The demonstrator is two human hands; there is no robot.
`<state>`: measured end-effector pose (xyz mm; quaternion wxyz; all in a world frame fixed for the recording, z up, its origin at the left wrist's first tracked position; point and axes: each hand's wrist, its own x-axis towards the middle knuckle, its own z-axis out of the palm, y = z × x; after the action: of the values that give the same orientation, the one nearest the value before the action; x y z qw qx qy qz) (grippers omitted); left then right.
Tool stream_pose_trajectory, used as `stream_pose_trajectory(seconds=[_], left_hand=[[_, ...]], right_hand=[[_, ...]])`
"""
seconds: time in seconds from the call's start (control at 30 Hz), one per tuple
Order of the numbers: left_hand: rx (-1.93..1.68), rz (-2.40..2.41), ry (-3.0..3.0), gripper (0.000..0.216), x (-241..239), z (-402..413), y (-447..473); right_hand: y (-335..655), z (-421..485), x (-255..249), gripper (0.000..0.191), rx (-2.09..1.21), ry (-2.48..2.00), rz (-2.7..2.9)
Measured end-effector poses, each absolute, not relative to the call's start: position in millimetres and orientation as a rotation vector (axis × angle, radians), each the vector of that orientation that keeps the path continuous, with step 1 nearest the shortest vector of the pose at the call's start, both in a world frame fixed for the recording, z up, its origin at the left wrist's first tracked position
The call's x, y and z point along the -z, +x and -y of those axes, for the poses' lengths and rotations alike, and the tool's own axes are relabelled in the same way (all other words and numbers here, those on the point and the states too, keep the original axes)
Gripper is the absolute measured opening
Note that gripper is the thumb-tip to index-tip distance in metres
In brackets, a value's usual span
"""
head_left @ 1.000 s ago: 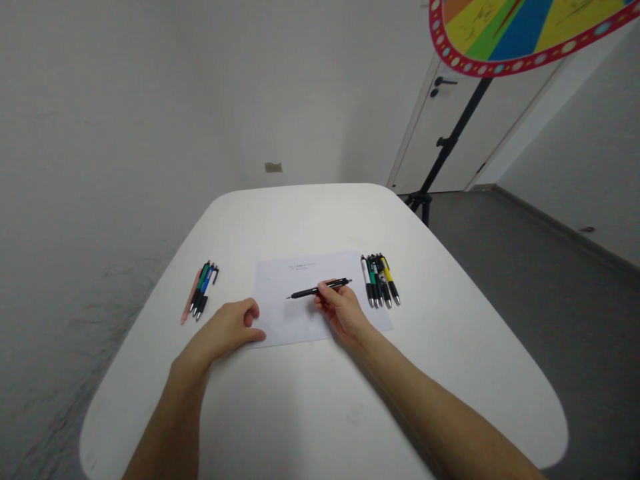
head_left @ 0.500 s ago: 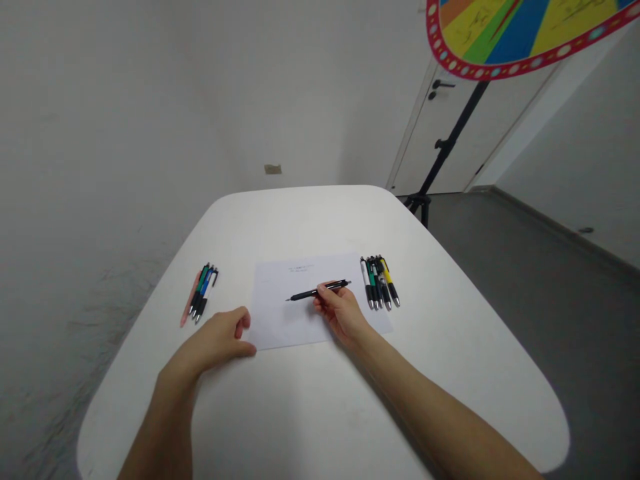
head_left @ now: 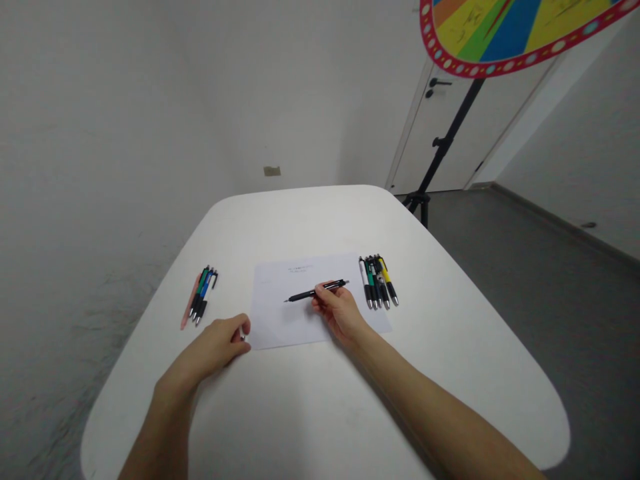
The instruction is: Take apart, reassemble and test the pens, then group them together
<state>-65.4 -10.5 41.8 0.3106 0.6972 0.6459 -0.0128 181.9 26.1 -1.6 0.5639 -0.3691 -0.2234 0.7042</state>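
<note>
My right hand [head_left: 340, 313] grips a black pen [head_left: 303, 295] in a writing hold. The pen lies nearly level above a white sheet of paper [head_left: 270, 320], its metal tip pointing left; whether the tip touches the sheet I cannot tell. A few small lines of writing show near the sheet's top. At the lower left edge of the paper rests my left hand [head_left: 223, 340], fingers curled, with a gap between thumb and forefinger. A small shiny spot shows in that gap; what it is I cannot make out.
Several pens [head_left: 379, 283] lie side by side at the paper's right edge. More pens [head_left: 201, 293], with a pink one [head_left: 191, 303], lie on the left of the white table [head_left: 300, 220]. Beyond the table, a colourful wheel [head_left: 500, 40] stands on a black stand [head_left: 443, 150].
My left hand has drawn slightly left, its thumb nearer the forefinger, and a shiny spot now shows there. My right hand and the black pen have barely moved.
</note>
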Motion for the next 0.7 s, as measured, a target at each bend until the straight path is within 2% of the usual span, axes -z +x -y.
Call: stream_pose_trajectory(seconds=[0.1, 0.37, 0.53, 0.7], left_hand=[[0.04, -1.708, 1.871, 0.006, -42, 10, -64], [0.072, -1.882, 2.009, 0.011, -46, 7, -59], [-0.336, -1.78, 2.056, 0.006, -52, -7, -51], [-0.705, -1.486, 1.815, 0.006, -29, -29, -16]], right_hand=[[182, -26, 1, 0.043, -1.657, -0.873, 0.531], [183, -27, 2, 0.041, -1.648, -0.863, 0.533], [183, -28, 4, 0.038, -1.661, -0.843, 0.519], [186, -29, 2, 0.036, -1.669, -0.808, 0.462]])
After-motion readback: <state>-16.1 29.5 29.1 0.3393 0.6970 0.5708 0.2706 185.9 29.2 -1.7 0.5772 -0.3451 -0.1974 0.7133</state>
